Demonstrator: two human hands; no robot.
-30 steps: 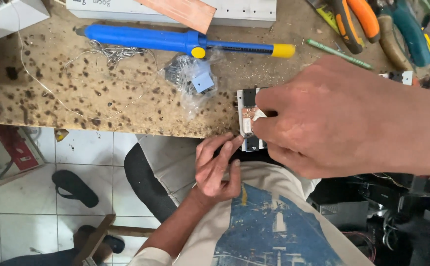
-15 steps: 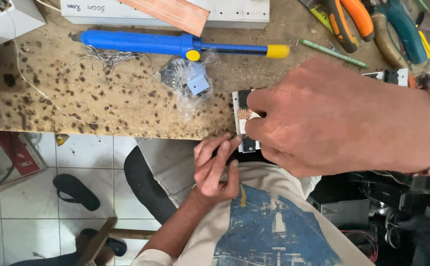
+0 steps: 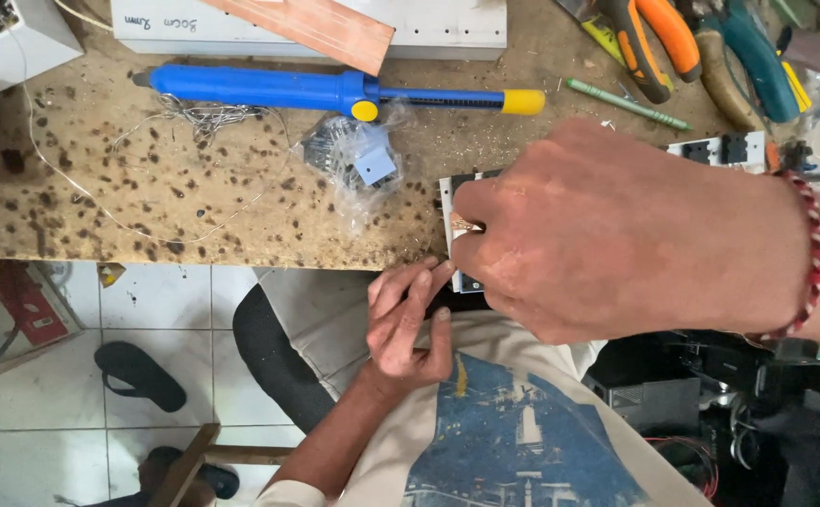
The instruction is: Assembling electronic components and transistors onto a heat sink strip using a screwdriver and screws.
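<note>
A small circuit board (image 3: 454,202) with a white edge and dark parts lies at the front edge of the scorched wooden bench (image 3: 147,197). My right hand (image 3: 617,230), with a red bead bracelet on its wrist, covers most of the board and pinches it between thumb and fingers. Just below the bench edge is my left hand (image 3: 410,324), its fingertips raised to the board's lower corner. Whether they touch it is hard to tell. Most of the board is hidden under my right hand.
A blue solder sucker (image 3: 335,91) with a yellow tip lies across the bench, above a clear bag of parts (image 3: 358,161) and loose solder wire (image 3: 199,120). Orange pliers (image 3: 654,38), a teal-handled tool (image 3: 748,66) and a green rod (image 3: 626,103) lie at the back right. A sandal (image 3: 138,376) is on the tiled floor.
My right hand has slid slightly left over the board and its bracelet has come into view. My left hand stays at the board's lower edge.
</note>
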